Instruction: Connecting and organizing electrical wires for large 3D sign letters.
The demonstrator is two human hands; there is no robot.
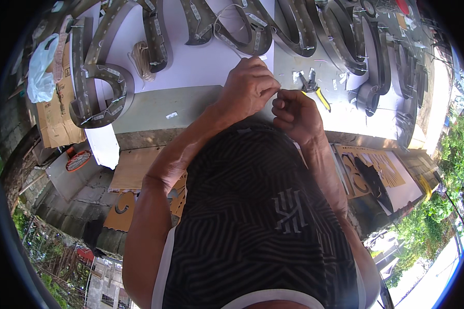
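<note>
Black patterned shirt cloth (252, 206) fills the foreground; beyond it the left hand (248, 86) and right hand (297, 117) nearly meet, fingers drawn together, on what one cannot tell. Such fine work calls for steady fingertips and little pull, with the grey letter (262, 40) just beyond the left hand.

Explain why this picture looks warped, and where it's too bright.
Head view: fisheye distortion bends the table and leaves black corners; head view, lower right: beyond the foliage, light burns out to white; head view, upper middle: no obvious blur on left hand or right hand.
</note>
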